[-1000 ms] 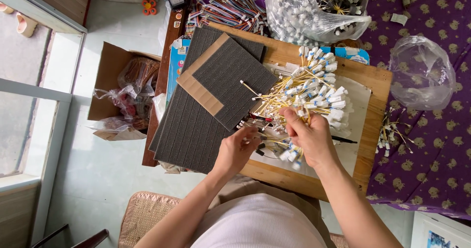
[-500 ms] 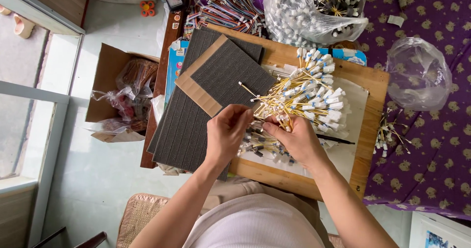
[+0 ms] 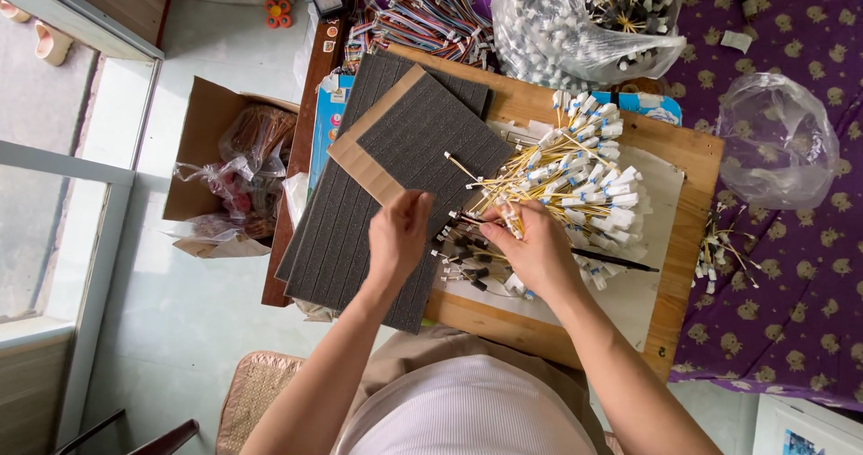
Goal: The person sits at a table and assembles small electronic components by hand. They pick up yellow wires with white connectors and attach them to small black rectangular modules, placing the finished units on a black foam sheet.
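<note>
Sticks (image 3: 548, 178) with white tips fanned rightward across the wooden board (image 3: 692, 163), their bare ends gripped in the right hand (image 3: 537, 248), while the left hand (image 3: 398, 236) pinched narrow just beside them.

From my feed, my right hand (image 3: 538, 250) covers the near ends of the stick bundle (image 3: 566, 181), so I can't tell how many sticks it grips. My left hand (image 3: 398, 236) hides part of the dark foam sheet (image 3: 360, 230), and whatever its fingertips pinch is too small to make out. The plastic bag (image 3: 575, 23) on the far side is cut off by the top edge. The small dark pieces (image 3: 463, 259) between my hands are too tiny to identify.
</note>
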